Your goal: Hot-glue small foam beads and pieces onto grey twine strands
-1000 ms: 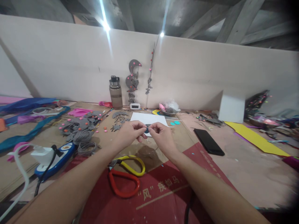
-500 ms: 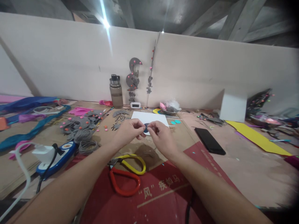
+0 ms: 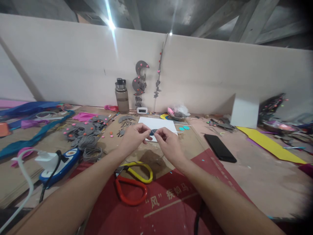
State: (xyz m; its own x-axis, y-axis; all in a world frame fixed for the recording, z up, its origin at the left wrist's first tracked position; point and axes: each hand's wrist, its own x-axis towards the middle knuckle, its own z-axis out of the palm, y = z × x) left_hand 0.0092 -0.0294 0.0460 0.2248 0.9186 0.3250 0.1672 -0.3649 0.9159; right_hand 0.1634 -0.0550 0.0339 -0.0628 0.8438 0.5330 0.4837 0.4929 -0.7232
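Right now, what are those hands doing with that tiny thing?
A person is pinching a small dark piece between the fingertips of the left hand and the right hand, held just above the table in front of a white sheet. What the piece is cannot be told. Scissors with one yellow and one red handle lie untouched below the hands, and a black phone lies to the right.

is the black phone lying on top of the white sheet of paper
No, the black phone lies on the bare table right of the white sheet, well apart from it.
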